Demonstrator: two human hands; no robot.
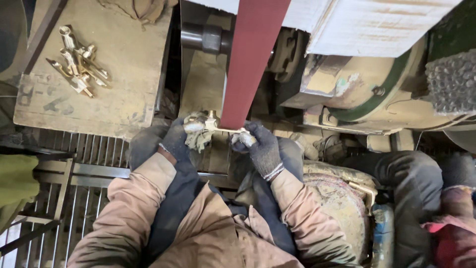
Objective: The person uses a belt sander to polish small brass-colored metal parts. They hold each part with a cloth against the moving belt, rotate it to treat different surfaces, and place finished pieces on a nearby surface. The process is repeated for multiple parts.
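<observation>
Your left hand (181,138) and right hand (262,146), both gloved, clamp a brass fitting (221,128) against the red sanding belt (250,59). Grinding looks under way; at 10 o'clock, more brass fittings (79,62) lie on the table (124,89).

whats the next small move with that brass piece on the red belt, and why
Probably slide or turn the brass piece a little against the red sanding belt. The left hand and right hand, both gloved, grip its two ends, and only its middle stretch meets the belt, so the rest looks unworked. More brass parts lie on the board at the left.
</observation>
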